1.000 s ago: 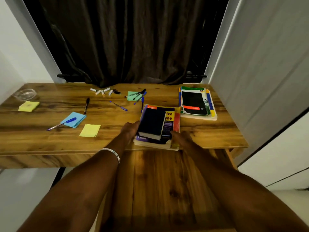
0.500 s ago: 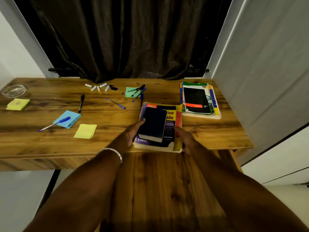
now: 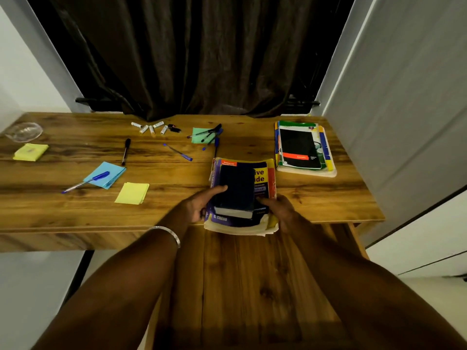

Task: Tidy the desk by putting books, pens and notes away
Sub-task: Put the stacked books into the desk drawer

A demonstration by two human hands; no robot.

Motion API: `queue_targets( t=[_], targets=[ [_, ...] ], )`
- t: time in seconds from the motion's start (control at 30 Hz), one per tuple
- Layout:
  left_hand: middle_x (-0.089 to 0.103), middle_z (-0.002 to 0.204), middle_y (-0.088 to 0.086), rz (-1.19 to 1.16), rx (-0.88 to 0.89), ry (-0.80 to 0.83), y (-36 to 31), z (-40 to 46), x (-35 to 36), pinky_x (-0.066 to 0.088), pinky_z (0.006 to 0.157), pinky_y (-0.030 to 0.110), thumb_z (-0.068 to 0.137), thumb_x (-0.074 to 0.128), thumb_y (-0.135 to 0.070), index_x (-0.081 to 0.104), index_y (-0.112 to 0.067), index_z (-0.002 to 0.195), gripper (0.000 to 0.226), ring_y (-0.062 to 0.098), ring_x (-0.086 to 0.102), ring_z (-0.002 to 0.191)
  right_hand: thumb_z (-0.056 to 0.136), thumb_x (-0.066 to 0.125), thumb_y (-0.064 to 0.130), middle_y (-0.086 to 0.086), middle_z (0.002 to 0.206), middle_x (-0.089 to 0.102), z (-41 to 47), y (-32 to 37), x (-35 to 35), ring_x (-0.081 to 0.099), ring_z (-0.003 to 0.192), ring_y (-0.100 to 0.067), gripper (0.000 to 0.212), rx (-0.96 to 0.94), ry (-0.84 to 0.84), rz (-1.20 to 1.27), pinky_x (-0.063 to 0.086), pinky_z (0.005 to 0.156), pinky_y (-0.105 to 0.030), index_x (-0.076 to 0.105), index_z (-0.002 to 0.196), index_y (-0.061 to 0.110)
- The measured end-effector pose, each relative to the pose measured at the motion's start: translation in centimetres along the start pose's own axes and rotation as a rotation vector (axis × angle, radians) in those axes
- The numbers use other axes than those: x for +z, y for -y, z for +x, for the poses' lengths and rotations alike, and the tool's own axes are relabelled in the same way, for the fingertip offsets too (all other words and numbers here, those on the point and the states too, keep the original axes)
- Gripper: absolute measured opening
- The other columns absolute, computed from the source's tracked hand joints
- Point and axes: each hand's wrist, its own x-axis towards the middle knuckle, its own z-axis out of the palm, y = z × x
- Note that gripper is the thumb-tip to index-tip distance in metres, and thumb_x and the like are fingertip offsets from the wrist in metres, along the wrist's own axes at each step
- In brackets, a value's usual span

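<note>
Books (image 3: pixel 242 195) sit stacked at the counter (image 3: pixel 316 198) near edge, a dark one on top of a yellow one. My left hand (image 3: pixel 199 204) grips the stack's left side, thumb lying on the dark cover; my right hand (image 3: pixel 280 210) holds the right side, fingers curled at the edge. A second stack (image 3: pixel 304 147) lies far right. Pens (image 3: pixel 177 151), sticky notes (image 3: pixel 132 193) and markers (image 3: pixel 151 128) are scattered to the left.

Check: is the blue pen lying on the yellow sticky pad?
No, the blue pen lies across the blue notes, with the yellow pad apart beside them.
</note>
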Motion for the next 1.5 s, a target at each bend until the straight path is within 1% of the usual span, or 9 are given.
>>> queue_targets(
  t=[0.13,0.27,0.37,0.53,0.8,0.93,1.07,1.2,1.5],
  targets=[
    [0.071,0.111,0.01,-0.031,-0.03,-0.014,1.3,0.5,-0.5,0.049,0.099,0.048,0.048,0.087,-0.057,0.062,-0.019,0.117,0.082,0.029,0.065,0.108,0.075,0.079,0.016,-0.009,0.106,0.071,-3.3,1.8,0.4,0.068,0.099,-0.028,0.043,-0.005,0.075,0.045,0.053,0.095,-0.045,0.064,0.115,0.009],
    [0.071,0.107,0.009,-0.075,0.009,0.005,1.8,-0.8,0.2,0.057,0.062,0.029,0.07,0.078,-0.047,0.06,-0.015,0.118,0.06,0.024,0.071,0.086,0.07,0.083,0.019,-0.015,0.105,0.072,-3.4,0.7,0.2,0.07,0.097,-0.032,0.051,0.003,0.122,0.092,0.053,0.093,-0.052,0.065,0.115,0.005],
    [0.071,0.11,0.011,-0.107,0.045,0.002,2.4,-1.4,0.3,0.059,0.075,0.037,0.073,0.077,-0.042,0.059,-0.015,0.121,0.058,0.027,0.069,0.097,0.057,0.09,0.021,-0.016,0.105,0.071,-3.9,-0.2,0.0,0.071,0.093,-0.034,0.072,0.001,0.091,0.146,0.056,0.085,-0.053,0.057,0.118,0.004],
    [0.071,0.108,0.011,-0.144,0.065,-0.009,3.1,-3.1,1.1,0.058,0.068,0.033,0.076,0.075,-0.041,0.06,-0.017,0.116,0.048,0.025,0.07,0.094,0.068,0.084,0.008,-0.013,0.098,0.07,-5.8,-0.2,-0.4,0.071,0.086,-0.03,0.048,-0.061,0.041,0.18,0.059,0.075,-0.043,0.056,0.107,0.004],
    [0.071,0.112,0.005,-0.134,0.134,-0.038,5.8,-5.7,3.1,0.049,0.098,0.035,0.068,0.08,-0.044,0.065,-0.015,0.115,0.057,0.02,0.065,0.107,0.061,0.088,0.019,-0.011,0.1,0.072,-7.9,-2.2,-2.4,0.071,0.089,-0.03,0.053,-0.112,0.022,0.08,0.057,0.084,-0.051,0.06,0.105,0.007],
    [0.07,0.11,0.002,-0.113,0.151,-0.048,7.5,-8.5,4.7,0.05,0.076,0.022,0.08,0.072,-0.039,0.064,-0.016,0.114,0.042,0.013,0.064,0.1,0.066,0.086,0.018,-0.012,0.105,0.071,-10.7,-3.8,-3.8,0.071,0.091,-0.029,0.053,-0.13,0.083,0.074,0.057,0.085,-0.049,0.059,0.111,0.006],
    [0.069,0.115,0.007,-0.122,0.161,0.014,9.8,-11.1,5.6,0.051,0.095,0.033,0.077,0.073,-0.043,0.061,-0.016,0.12,0.052,0.02,0.065,0.107,0.069,0.084,0.015,-0.015,0.111,0.07,-13.8,-5.3,-4.9,0.07,0.096,-0.03,0.057,-0.138,0.14,0.121,0.055,0.088,-0.051,0.058,0.119,0.005],
    [0.07,0.113,0.012,-0.135,0.161,0.033,11.8,-13.7,6.2,0.058,0.082,0.035,0.076,0.074,-0.043,0.058,-0.014,0.121,0.056,0.026,0.068,0.103,0.078,0.076,0.008,-0.015,0.108,0.071,-16.9,-6.6,-5.8,0.071,0.093,-0.03,0.046,-0.142,0.202,0.14,0.058,0.08,-0.047,0.058,0.12,0.003],
    [0.07,0.113,0.014,-0.155,0.131,0.02,17.3,-17.1,5.5,0.051,0.095,0.05,0.061,0.085,-0.049,0.055,-0.014,0.126,0.08,0.032,0.068,0.103,0.077,0.077,0.014,-0.007,0.102,0.072,-21.0,-10.1,-6.2,0.073,0.083,-0.018,0.044,-0.123,0.264,0.029,0.058,0.062,-0.029,0.06,0.117,0.011]
  ],
)
